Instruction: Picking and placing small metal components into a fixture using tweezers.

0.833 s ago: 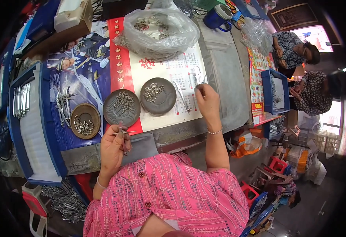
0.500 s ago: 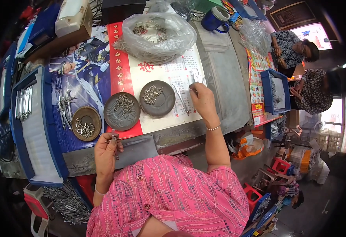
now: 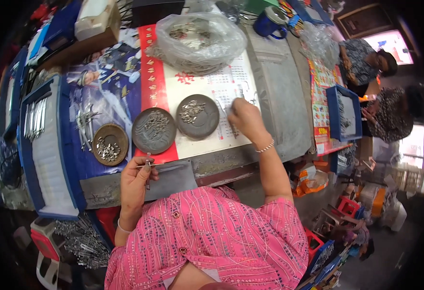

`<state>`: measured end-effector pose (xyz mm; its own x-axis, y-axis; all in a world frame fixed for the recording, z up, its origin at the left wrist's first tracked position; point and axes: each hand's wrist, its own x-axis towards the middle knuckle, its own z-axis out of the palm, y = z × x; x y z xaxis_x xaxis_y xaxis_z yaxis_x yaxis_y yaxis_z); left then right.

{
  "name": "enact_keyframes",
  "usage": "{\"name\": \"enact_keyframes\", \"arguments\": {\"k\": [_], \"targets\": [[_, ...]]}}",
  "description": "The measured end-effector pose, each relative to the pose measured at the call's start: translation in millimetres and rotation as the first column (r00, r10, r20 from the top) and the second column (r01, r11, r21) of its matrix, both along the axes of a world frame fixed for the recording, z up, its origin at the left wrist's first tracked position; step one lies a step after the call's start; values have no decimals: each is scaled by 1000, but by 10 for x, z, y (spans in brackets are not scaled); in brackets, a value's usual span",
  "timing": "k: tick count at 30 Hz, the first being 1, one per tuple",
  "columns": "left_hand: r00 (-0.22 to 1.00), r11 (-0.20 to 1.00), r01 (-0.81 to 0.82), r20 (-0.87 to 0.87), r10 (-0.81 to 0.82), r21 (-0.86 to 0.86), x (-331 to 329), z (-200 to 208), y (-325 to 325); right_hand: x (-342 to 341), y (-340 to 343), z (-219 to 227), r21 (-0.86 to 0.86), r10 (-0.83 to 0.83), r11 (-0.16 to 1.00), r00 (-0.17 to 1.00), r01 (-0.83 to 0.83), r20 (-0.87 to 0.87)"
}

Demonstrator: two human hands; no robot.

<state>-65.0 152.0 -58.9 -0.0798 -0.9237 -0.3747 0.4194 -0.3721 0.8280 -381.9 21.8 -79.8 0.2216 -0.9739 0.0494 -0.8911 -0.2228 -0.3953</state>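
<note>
My left hand [image 3: 133, 180] is at the table's near edge, its thumb and fingers pinching a slim silver metal piece [image 3: 147, 170] held upright. My right hand [image 3: 247, 119] is over the printed paper sheet, fingers curled and slightly blurred; anything between them is hidden. Beside its fingertips lies a thin metal tool [image 3: 234, 126]. Left of that hand sit two round dark dishes, the right one [image 3: 211, 126] and the middle one [image 3: 146, 144], both with small metal parts. A smaller brown dish [image 3: 96, 151], farther left, has short silver parts in it.
Behind the dishes stands a clear plastic bag [image 3: 200, 53] of metal parts. A blue tray [image 3: 69, 186] with long silver pieces is on the left. A blue mug [image 3: 265, 24] stands at the back. Two people sit at the right beside another blue tray [image 3: 335, 126].
My right hand has shifted slightly left and nearer to me, its fingers now more curled under. My left hand still pinches the slim metal piece, which shows more upright. The view has moved a little.
</note>
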Motion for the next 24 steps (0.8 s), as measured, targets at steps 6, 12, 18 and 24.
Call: {"name": "enact_keyframes", "arguments": {"k": [6, 12, 18, 24], "targets": [[936, 992, 41, 353, 2, -116, 216, 145, -455, -9, 256, 219, 323, -325, 939, 599, 116, 731], [848, 985, 110, 529, -24, -131, 341, 26, -1559, 81, 441, 184, 448, -438, 892, 134, -59, 889], [754, 982, 187, 635, -168, 39, 506, -308, -2063, -217, 458, 47, 426, -463, 878, 160, 219, 872], [423, 948, 270, 905, 40, -169, 507, -482, -2129, -497, 45, -11, 109, -387, 908, 713, 404, 585]]}}
